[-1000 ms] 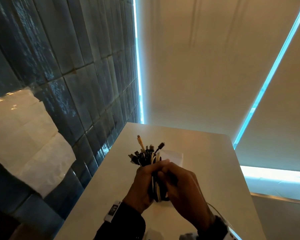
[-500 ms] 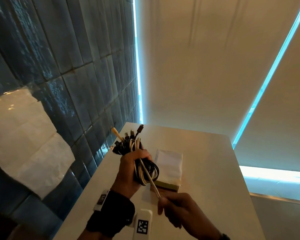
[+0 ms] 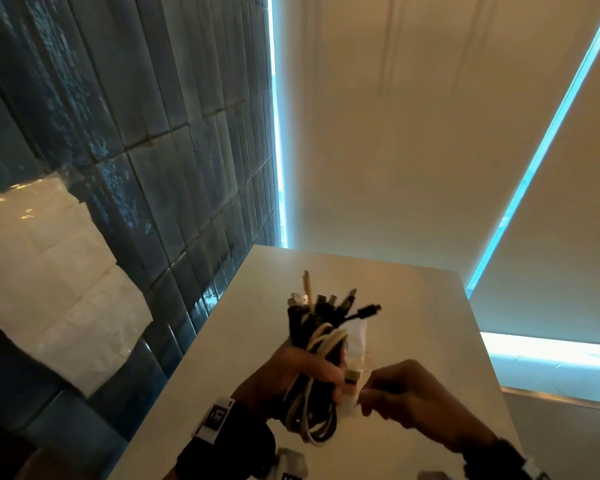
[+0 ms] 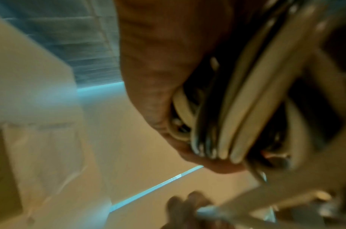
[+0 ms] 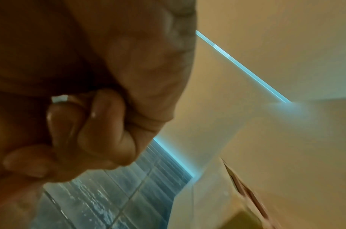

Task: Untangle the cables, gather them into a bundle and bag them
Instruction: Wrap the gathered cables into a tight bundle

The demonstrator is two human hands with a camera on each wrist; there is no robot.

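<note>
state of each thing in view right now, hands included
cable bundle: coiled, held upright above the table, plug ends up
left hand: grips the cable bundle
right hand: fingers curled, pinching the bag's edge
bag: not yet around the cable bundle
table: white

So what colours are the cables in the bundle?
Black and cream-white cables, gripped in the left hand; clearest in the head view.

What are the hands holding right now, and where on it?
The left hand grips the cable bundle around its middle, plugs sticking up. The right hand pinches something small and pale beside the bundle; what it is cannot be told.
</note>
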